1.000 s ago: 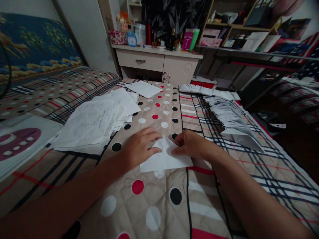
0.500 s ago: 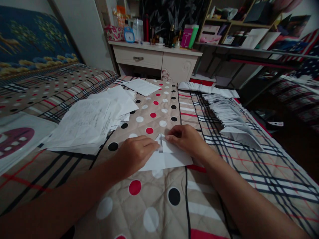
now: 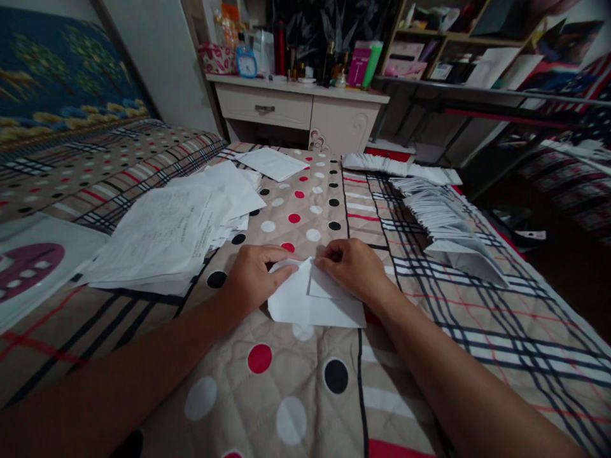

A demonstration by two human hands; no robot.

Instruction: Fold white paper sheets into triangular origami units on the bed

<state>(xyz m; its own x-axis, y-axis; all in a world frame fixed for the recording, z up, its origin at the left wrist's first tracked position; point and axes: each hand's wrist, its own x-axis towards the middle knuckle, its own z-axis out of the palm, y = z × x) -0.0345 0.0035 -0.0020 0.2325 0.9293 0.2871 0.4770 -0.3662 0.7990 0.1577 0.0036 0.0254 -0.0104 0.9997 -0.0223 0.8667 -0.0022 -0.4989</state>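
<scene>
Home bedroom, quilted bedspread (polka-dotted), white dresser

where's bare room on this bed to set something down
Free: bedspread between the loose papers and the folded-paper row; also nearer you than the held sheet. Crowded: left, under the papers, and at that sheet, between left hand and right hand.

The left hand and right hand are bare, as are the 2 forearms, slimmer toward the wrists.
</scene>
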